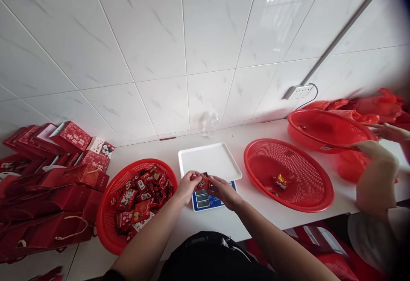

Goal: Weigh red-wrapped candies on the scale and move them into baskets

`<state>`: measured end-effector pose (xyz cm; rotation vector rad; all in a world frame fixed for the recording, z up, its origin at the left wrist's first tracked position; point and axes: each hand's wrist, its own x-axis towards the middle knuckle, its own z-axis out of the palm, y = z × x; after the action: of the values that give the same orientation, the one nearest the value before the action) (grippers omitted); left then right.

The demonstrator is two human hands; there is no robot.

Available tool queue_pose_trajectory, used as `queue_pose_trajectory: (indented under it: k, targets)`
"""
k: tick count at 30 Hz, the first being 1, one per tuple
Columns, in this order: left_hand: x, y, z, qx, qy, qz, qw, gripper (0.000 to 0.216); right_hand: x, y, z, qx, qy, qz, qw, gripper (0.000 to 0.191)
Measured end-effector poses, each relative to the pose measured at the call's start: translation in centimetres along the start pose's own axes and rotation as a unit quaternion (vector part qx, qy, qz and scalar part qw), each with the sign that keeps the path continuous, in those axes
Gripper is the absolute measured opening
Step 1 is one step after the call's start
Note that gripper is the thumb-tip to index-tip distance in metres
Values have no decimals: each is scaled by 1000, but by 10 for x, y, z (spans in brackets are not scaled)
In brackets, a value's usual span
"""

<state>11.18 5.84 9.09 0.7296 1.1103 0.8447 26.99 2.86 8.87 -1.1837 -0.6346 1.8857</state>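
My left hand (188,185) and my right hand (223,190) meet over the front of a white scale (209,161) with a blue display panel. Both pinch a small bunch of red candy packets (201,181) between them. To the left, a red mesh basket (110,225) holds several red wrapped candies (141,197). To the right, a second red basket (307,195) is almost bare, with a gold and red candy (282,180) lying in it.
Red gift bags and boxes (54,187) are piled at the far left. Another person's hand (373,153) grips a third red basket (326,128) at the right, beside red plastic bags (378,106). A power strip (298,92) hangs on the tiled wall.
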Motion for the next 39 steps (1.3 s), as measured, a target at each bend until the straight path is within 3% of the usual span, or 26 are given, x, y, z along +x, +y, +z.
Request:
queue_pose_trajectory:
  k: [4,7,14,20,23,27,30,32,35,39]
  targets:
    - [24,12,18,-33,16,-14,999,20,6,-13,-6,10,76,-57,995,41]
    - [34,16,18,-47,63,-35,996,22,4,-15,-17,-9,140,-48,989,53]
    - [46,17,10,-19,68,-30,997,15,-13,0,-29,-31,121,37,991,49]
    - [61,13,-2,79,149,-57,984,20,-17,4,-29,-43,130,31,990,41]
    - [61,11,-2,87,129,-59,986,24,-18,6,-32,-48,130,38,990,36]
    - [56,16,6,71,67,-5,995,35,-20,10,-33,-51,126,44,990,30]
    - [51,19,4,124,30,8,992,33,-22,12,-34,-50,120,39,991,26]
    - [46,17,-3,170,28,9,985,22,-23,13,-35,-48,120,38,991,26]
    - [36,13,-25,233,56,87,967,14,-26,15,-38,-51,117,42,991,26]
    - [17,9,-75,325,169,201,908,17,-32,19,-42,-63,115,52,990,30]
